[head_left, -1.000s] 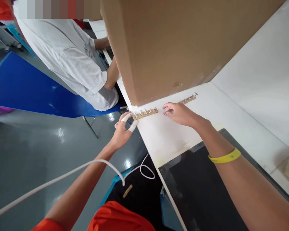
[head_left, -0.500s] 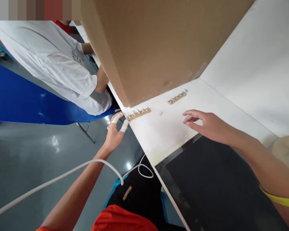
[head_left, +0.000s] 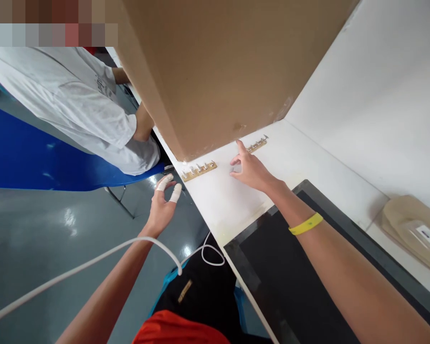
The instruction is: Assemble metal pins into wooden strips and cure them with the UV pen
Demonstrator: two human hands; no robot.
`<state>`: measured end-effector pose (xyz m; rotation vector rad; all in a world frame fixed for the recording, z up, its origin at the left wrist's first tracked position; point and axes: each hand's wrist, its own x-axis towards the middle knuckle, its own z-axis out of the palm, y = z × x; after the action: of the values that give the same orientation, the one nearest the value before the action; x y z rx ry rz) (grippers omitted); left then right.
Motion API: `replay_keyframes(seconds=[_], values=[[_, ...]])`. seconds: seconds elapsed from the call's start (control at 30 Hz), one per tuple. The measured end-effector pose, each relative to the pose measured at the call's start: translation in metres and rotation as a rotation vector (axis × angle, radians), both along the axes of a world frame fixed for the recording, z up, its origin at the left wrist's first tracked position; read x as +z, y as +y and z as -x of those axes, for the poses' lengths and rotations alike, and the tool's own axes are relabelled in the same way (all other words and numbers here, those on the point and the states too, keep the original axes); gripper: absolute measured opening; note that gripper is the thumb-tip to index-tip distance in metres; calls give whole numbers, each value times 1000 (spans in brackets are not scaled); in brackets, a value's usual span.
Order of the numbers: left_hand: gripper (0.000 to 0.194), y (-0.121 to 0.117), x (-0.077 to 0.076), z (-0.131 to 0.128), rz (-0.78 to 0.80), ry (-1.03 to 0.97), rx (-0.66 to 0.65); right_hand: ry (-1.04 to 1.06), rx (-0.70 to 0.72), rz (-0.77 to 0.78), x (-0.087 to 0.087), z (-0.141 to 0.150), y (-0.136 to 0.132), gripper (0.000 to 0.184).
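Observation:
My left hand [head_left: 164,203] is off the table's left edge, its thumb and index finger apart and wearing white finger covers. It holds nothing. Close to its fingertips, a tan strip [head_left: 199,172] with several upright silver metal pieces lies at the table edge. My right hand [head_left: 252,169] hovers over the white tabletop with the index finger stretched out and the thumb apart. Its fingers are beside a second tan strip [head_left: 258,144] with similar metal pieces, whose near end it partly covers. A small grey patch shows between the thumb and fingers; I cannot tell what it is.
A large cardboard box [head_left: 215,81] stands behind the strips. A black mat [head_left: 272,258] covers the near table [head_left: 232,210]. Tan flat pieces with a labelled clear packet [head_left: 424,234] lie at right. A white cable [head_left: 93,265] crosses my left arm. Another person's white sleeve [head_left: 103,114] is at left.
My right hand has moved left and away from me, to beside the far strip, and its index finger has stretched out. My left hand has drawn slightly back from the near strip.

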<state>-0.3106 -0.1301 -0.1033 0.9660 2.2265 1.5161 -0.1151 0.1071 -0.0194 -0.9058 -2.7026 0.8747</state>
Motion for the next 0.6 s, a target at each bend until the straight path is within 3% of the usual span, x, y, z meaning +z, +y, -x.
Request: replay_keyframes(seconds=[0.27, 0.6], values=[[58, 5, -9, -1, 6, -97, -23, -57, 27, -45, 6, 5, -2, 111], [55, 13, 1, -11, -55, -90, -51, 0, 0, -3, 11, -13, -9, 97]])
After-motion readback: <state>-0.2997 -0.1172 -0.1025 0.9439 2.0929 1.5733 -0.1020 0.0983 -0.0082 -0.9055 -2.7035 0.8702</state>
